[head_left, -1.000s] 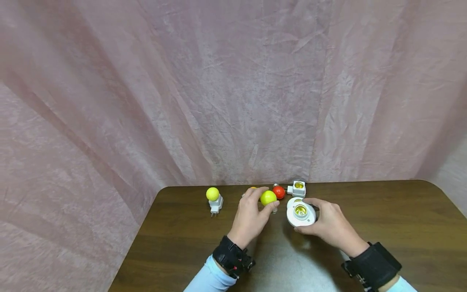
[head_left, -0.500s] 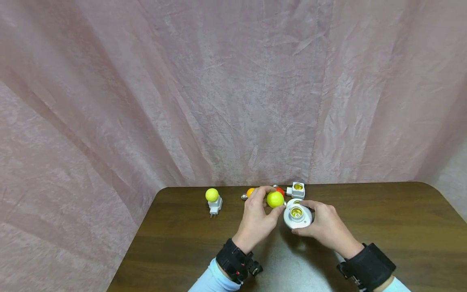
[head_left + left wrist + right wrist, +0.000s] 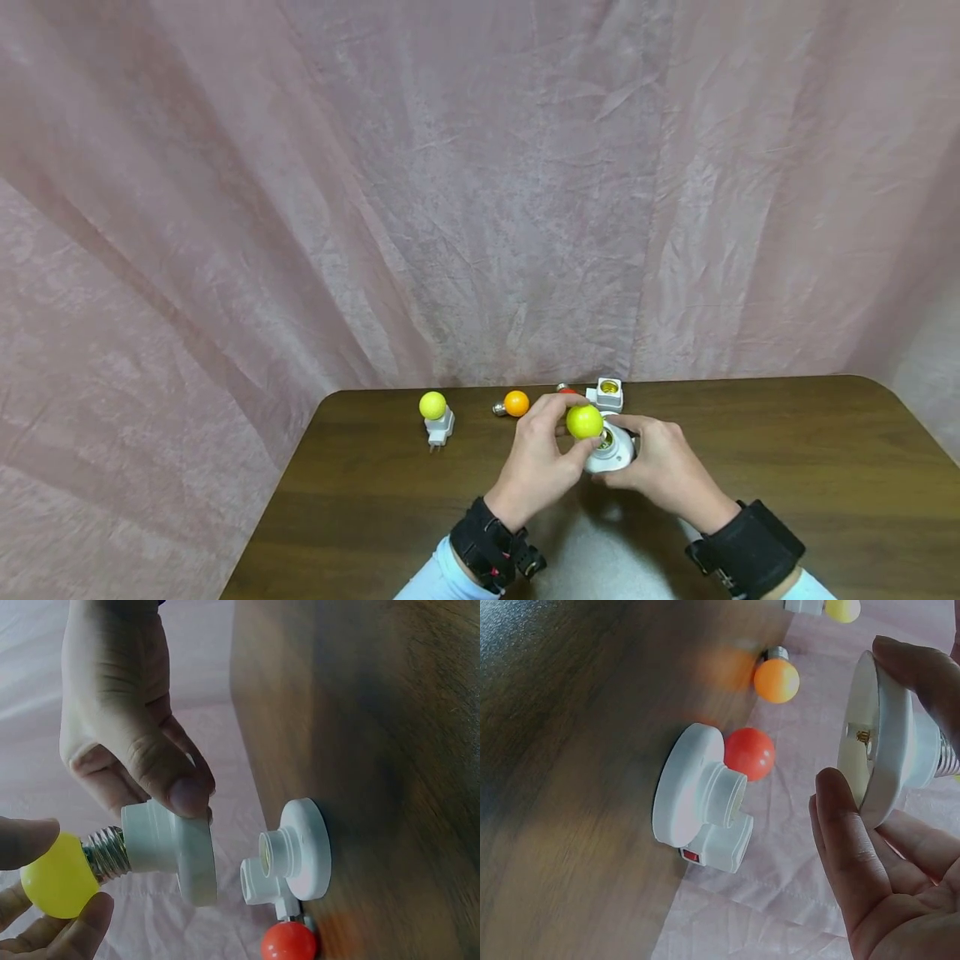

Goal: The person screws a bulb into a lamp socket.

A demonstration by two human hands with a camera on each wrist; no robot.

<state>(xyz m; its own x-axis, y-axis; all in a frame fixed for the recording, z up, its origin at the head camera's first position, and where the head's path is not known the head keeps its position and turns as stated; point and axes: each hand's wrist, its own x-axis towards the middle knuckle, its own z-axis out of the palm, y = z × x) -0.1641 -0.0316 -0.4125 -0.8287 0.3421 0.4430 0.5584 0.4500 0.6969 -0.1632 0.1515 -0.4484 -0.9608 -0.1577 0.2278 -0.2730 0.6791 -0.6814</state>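
Bulb, yellow, at mouth of socket, above counter toward far edge. My left grip pinches it; right grip holds socket. Probably light, slick, fragile: I'd pinch round middle gently.

In the head view, the red bulb was mostly hidden by the left hand, and the lower round socket was largely covered by the held socket. In the right wrist view, the held bulb was cut to a sliver by the right edge, and the plug socket was cropped at the top.
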